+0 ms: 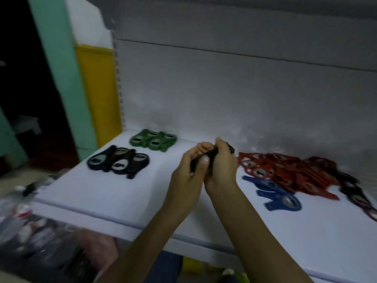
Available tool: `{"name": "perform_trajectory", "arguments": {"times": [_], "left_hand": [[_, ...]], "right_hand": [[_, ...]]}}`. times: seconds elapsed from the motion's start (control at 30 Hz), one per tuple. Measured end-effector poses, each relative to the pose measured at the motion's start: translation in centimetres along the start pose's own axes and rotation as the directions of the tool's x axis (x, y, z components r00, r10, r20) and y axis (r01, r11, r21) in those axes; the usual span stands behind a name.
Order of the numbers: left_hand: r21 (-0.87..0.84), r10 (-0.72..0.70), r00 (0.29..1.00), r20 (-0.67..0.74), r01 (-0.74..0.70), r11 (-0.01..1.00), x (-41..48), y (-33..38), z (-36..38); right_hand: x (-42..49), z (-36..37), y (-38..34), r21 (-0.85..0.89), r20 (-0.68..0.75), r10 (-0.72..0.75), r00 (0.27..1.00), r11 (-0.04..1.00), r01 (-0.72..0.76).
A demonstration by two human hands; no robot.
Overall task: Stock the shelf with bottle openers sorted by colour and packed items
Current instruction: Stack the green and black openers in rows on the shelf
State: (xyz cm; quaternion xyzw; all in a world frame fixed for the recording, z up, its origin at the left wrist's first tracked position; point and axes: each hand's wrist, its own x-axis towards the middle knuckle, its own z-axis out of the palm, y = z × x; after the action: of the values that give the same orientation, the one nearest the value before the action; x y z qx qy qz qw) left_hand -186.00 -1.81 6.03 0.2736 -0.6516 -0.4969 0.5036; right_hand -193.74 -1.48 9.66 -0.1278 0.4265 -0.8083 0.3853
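Over the middle of the white shelf, my left hand and my right hand are closed together around black bottle openers. A neat group of green openers lies at the back left. In front of it sits a group of black openers. To the right of my hands spreads a loose heap of red openers. Blue openers lie in front of that heap. More dark openers trail off at the far right edge.
A grey back panel closes the shelf behind. A yellow upright and a green wall stand at the left. Blurred clear plastic packs lie below the shelf's front edge at lower left.
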Motion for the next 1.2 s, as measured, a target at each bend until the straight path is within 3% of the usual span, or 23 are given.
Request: {"name": "perform_trajectory", "arguments": {"times": [0.07, 0.13, 0.2, 0.27, 0.33, 0.37, 0.43, 0.5, 0.53, 0.63, 0.8, 0.93, 1.0, 1.2], "left_hand": [[0.392, 0.125, 0.989, 0.079, -0.146, 0.908, -0.7, -1.2, -3.0], [0.459, 0.086, 0.996, 0.015, -0.084, 0.884, -0.8, -1.7, -5.1], [0.105, -0.077, 0.995, -0.067, 0.084, 0.991, -0.6, -1.5, -6.3], [-0.246, -0.231, 0.972, -0.047, 0.213, 0.946, -0.4, -1.1, -7.1], [-0.244, -0.263, 0.965, -0.028, 0.248, 0.937, -0.5, -1.1, -7.9], [-0.128, -0.255, 0.966, -0.041, 0.248, 0.96, -0.6, -1.3, -8.3], [0.346, -0.173, 0.983, -0.068, 0.186, 0.92, -0.7, -1.6, -9.0], [0.822, 0.01, 0.996, -0.089, 0.067, 0.565, -0.6, -2.4, -10.5], [0.892, 0.1, 0.992, -0.076, 0.023, 0.452, -0.5, -2.7, -11.3], [0.902, 0.193, 0.977, 0.094, -0.166, 0.399, 0.4, -3.7, -13.3], [0.848, 0.036, 0.906, 0.422, -0.408, 0.337, 3.0, -5.7, -13.9], [0.843, -0.003, 0.891, 0.454, -0.429, 0.323, 3.8, -6.9, -14.1], [0.828, 0.044, 0.89, 0.453, -0.439, 0.348, 3.6, -7.3, -14.2], [0.801, 0.099, 0.889, 0.446, -0.446, 0.398, 3.6, -7.7, -14.3]], "right_hand": [[-0.7, 1.4, 1.0, -0.009, 0.016, 0.13, 0.991, 0.992, -0.13], [-1.3, 2.5, 1.8, -0.133, 0.104, 0.197, 0.975, 0.974, -0.182], [-1.3, 2.9, 2.0, -0.313, 0.272, 0.228, 0.935, 0.94, -0.138], [-0.9, 2.4, 2.0, -0.519, 0.466, 0.227, 0.855, 0.853, 0.057], [-0.3, 1.8, 2.2, -0.603, 0.546, 0.228, 0.806, 0.775, 0.189], [0.0, 1.5, 2.4, -0.612, 0.548, 0.229, 0.805, 0.766, 0.199], [0.8, 1.3, 2.6, -0.613, 0.507, 0.261, 0.822, 0.78, 0.131], [1.7, 1.3, 2.8, -0.635, 0.413, 0.324, 0.851, 0.773, 0.014], [2.2, 1.3, 3.1, -0.665, 0.346, 0.349, 0.871, 0.746, -0.035], [3.4, 2.0, 4.4, -0.798, 0.181, 0.388, 0.904, 0.596, -0.096], [4.4, 4.5, 5.9, -0.881, 0.15, 0.433, 0.889, 0.466, -0.079], [5.1, 5.5, 6.2, -0.97, 0.2, 0.341, 0.918, 0.2, 0.137], [5.1, 5.6, 6.6, -0.969, 0.208, 0.311, 0.927, 0.193, 0.152], [4.9, 5.8, 7.3, -0.928, 0.161, 0.365, 0.917, 0.371, 0.015]]}}
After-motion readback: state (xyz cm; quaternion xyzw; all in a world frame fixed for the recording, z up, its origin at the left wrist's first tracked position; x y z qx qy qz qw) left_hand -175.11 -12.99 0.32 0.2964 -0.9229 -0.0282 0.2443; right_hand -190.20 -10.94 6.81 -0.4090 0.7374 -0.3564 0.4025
